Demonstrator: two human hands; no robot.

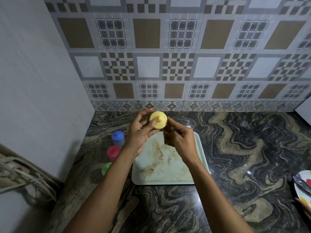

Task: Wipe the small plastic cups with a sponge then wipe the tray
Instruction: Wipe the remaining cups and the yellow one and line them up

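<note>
My left hand (140, 132) holds a small yellow plastic cup (159, 120) up above the far end of the tray, its lid with a knob facing me. My right hand (181, 140) grips a brown, dirty sponge (168, 132) pressed against the cup's right side. Below them lies a pale green tray (200, 158) smeared with brown stains. On the counter left of the tray stand a blue cup (118, 138), a red cup (113, 153) and a green cup (106, 168), the green one partly hidden by my left forearm.
The dark marbled counter (244, 148) runs to a patterned tile wall at the back and a plain wall on the left. A colourful plate (303, 187) sits at the right edge. A woven object (25, 175) lies at the far left.
</note>
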